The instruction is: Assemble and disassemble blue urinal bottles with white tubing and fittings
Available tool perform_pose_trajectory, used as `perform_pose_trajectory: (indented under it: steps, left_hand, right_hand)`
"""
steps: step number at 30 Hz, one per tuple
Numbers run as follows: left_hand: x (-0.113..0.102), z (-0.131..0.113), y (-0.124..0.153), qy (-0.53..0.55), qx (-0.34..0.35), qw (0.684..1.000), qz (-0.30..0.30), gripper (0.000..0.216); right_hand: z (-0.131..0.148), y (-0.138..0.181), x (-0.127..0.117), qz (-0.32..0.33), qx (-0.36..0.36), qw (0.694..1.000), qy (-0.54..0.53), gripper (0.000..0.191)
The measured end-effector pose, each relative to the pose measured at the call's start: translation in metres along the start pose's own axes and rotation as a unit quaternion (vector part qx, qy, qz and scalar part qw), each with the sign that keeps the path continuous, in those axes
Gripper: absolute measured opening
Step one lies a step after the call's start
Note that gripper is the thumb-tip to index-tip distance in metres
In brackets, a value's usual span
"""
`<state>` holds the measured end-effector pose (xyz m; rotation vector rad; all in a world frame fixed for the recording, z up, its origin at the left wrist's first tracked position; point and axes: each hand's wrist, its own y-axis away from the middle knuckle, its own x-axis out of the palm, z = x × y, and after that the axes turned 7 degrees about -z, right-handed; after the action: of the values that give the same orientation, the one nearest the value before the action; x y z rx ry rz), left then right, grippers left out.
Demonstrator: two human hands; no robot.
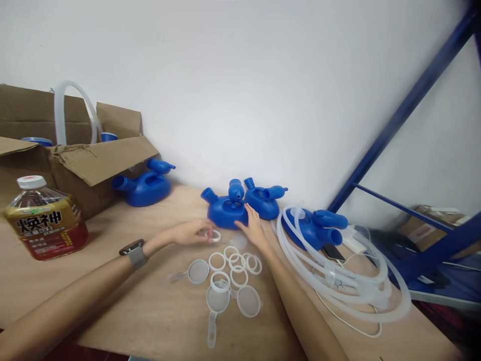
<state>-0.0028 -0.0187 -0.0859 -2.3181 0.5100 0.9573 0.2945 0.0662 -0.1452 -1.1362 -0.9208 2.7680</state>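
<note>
My left hand (192, 232) pinches a white ring (216, 236) between thumb and fingers, just in front of a blue urinal bottle (225, 214). This bottle stands upright, its open neck pointing up and left, with a blue spouted piece (236, 190) at its top. Thumb and fingers of my right hand (253, 228) are around the bottle's right end. Near my hands lie several loose white rings (217, 261), some overlapping. Among them are translucent round caps with straps, one cap (198, 272) at the left and another cap (248, 301) at the right.
More blue bottles stand behind, one bottle (263, 204) close to my right hand, another bottle (148, 189) by the cardboard box (97, 160). Coiled clear tubing (361, 296) lies at the right around a further bottle. A drink jug (47, 220) stands left. A blue metal frame (406, 113) rises right.
</note>
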Motion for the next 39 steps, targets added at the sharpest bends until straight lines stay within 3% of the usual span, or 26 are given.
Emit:
perform_pose_trajectory:
  steps: [2, 5, 8, 11, 15, 19, 24, 26, 29, 33, 36, 39]
  left_hand:
    - [-0.029, 0.003, -0.011, 0.018, -0.027, 0.999, -0.037, 0.049]
    - [-0.068, 0.015, -0.03, 0.018, -0.077, 0.985, -0.151, 0.053]
    - [-0.082, 0.032, -0.046, 0.006, -0.121, 0.963, -0.241, 0.057]
    - [-0.071, 0.049, -0.055, 0.017, -0.142, 0.957, -0.251, 0.059]
    - [-0.056, 0.065, -0.06, 0.045, -0.145, 0.965, -0.215, 0.069]
    - [-0.065, 0.069, -0.054, 0.063, -0.144, 0.975, -0.158, 0.074]
    - [-0.082, 0.05, -0.045, 0.043, -0.139, 0.985, -0.092, 0.062]
    - [-0.079, 0.035, -0.046, 0.005, -0.13, 0.99, -0.048, 0.057]
    - [-0.062, 0.013, -0.052, -0.039, -0.056, 0.998, 0.011, 0.062]
    - [-0.031, -0.002, -0.059, -0.091, 0.002, 0.995, -0.046, 0.049]
    - [-0.017, 0.0, -0.058, -0.073, 0.005, 0.99, -0.121, 0.059]
    - [-0.013, 0.008, -0.054, -0.094, 0.084, 0.98, -0.152, 0.065]
  right_hand:
    - [0.002, -0.004, -0.005, -0.009, 0.014, 1.0, -0.009, 0.084]
    - [0.003, -0.021, -0.009, -0.026, 0.045, 0.998, -0.023, 0.084]
    - [0.002, -0.045, -0.007, -0.047, 0.067, 0.996, -0.045, 0.087]
    - [-0.001, -0.063, 0.003, -0.034, 0.07, 0.994, -0.077, 0.086]
    - [-0.01, -0.066, 0.015, -0.008, 0.071, 0.992, -0.102, 0.08]
    - [-0.019, -0.06, 0.015, 0.01, 0.073, 0.99, -0.119, 0.084]
    - [-0.024, -0.059, 0.012, 0.031, 0.076, 0.986, -0.148, 0.074]
    - [-0.025, -0.058, 0.012, 0.037, 0.063, 0.985, -0.157, 0.08]
    - [-0.027, -0.055, 0.013, 0.042, 0.043, 0.984, -0.167, 0.089]
    - [-0.029, -0.05, 0.014, 0.033, 0.032, 0.984, -0.174, 0.084]
    - [-0.027, -0.048, 0.014, 0.025, 0.02, 0.982, -0.184, 0.081]
    - [-0.023, -0.047, 0.013, 0.014, 0.006, 0.98, -0.197, 0.083]
